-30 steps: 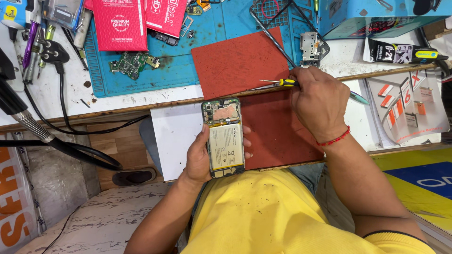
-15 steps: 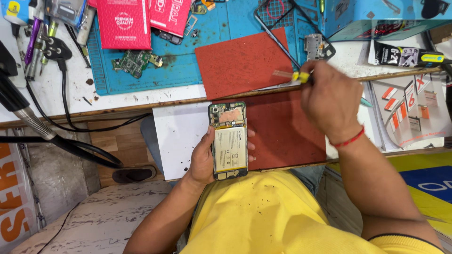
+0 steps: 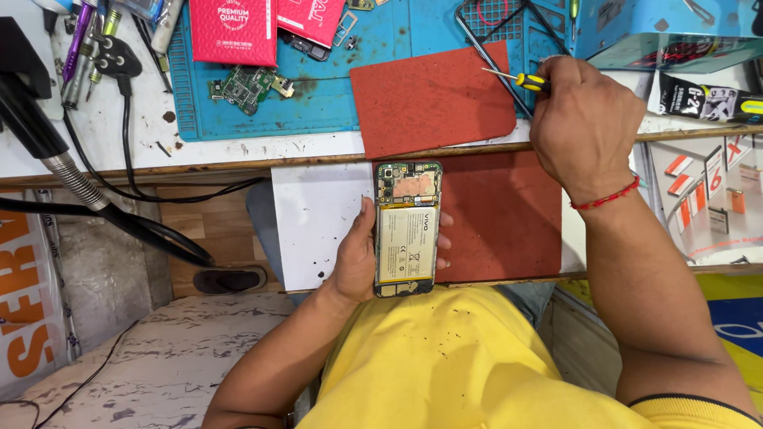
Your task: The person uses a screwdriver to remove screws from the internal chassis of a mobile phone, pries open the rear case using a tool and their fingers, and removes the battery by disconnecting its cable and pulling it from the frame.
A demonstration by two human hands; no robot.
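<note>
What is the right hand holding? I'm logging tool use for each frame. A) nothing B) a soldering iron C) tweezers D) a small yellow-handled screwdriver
D: the right hand is closed around a small yellow-handled screwdriver, its thin metal tip pointing left over the red mat.

Left hand cupped, right hand fisted

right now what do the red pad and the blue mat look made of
Red pad: looks like matte rubber or silicone sheet, with a dull, slightly grainy surface and rounded corner. Blue mat: probably moulded silicone, with raised ridges, recessed compartments and scuffed dark stains.
</note>
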